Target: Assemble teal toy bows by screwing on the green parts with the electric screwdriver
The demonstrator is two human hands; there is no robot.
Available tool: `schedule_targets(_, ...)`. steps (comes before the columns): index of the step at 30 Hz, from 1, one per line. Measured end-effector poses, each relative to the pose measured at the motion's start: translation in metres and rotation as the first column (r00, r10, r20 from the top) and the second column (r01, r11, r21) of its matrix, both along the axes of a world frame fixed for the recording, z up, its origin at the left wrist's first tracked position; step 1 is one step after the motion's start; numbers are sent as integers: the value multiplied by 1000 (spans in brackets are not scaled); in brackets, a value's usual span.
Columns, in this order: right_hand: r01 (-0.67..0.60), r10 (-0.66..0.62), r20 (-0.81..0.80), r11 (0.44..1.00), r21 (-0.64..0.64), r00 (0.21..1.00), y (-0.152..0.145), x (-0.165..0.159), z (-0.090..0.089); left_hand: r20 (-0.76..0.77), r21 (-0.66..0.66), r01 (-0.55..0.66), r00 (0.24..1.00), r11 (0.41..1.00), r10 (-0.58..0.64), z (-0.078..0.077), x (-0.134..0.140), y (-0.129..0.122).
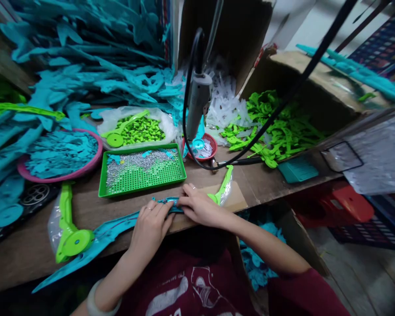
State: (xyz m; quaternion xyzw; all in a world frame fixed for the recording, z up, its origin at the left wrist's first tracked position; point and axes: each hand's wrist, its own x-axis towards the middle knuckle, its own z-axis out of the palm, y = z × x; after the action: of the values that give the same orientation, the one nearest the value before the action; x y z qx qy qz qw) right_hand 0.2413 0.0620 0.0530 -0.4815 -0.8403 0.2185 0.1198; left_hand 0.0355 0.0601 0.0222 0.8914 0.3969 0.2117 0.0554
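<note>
A long turquoise plastic part (pixel 118 224) lies along the table's front edge, a lime-green arm with a round disc (pixel 77 242) at its left end. Another lime-green arm (pixel 225 186) with a clear fin sits at its right side. My left hand (pixel 151 224) is closed over the middle of the turquoise part, fingers bent on its upper side. Close beside it, my right hand (pixel 197 205) pinches the same part, fingertips at its hollow middle. Anything small under the fingertips is hidden.
Beyond my hands stands a green tray (pixel 141 186) of small metal pieces. A pink basin (pixel 100 151) of turquoise parts is left of it. A grey electric screwdriver (pixel 199 103) hangs above a red basket (pixel 213 153), its black cable looping right. Lime-green parts (pixel 276 131) pile up at right.
</note>
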Motion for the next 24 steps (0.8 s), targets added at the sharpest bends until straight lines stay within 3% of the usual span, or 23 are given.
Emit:
schedule_targets(3, -109, 104, 42, 984, 142, 994, -4, 8, -5, 12, -2, -1, 1000, 1000, 1, 0, 1, -1)
schedule_targets(6, -172, 170, 25, 968, 182, 985, -6, 13, -8, 14, -24, -13, 1000, 1000, 13, 0, 2, -1)
schedule_targets(9, -58, 67, -72, 991, 120, 995, -4, 11, -8, 17, -51, -19, 1000, 999, 20, -1, 2, -1)
schedule_targets(12, 18, -11, -65, 995, 96, 998, 0, 3, -9, 17, -47, -18, 1000, 999, 18, -3, 1, -1)
schedule_targets(20, -249, 232, 130, 958, 141, 964, 6, 6, 2, 13, 14, 12, 1000, 1000, -12, -3, 1, -2)
schedule_targets(24, -286, 265, 139, 945, 158, 954, 5, 10, 7, -50, 57, 15, 999, 998, -13, -3, 2, -4)
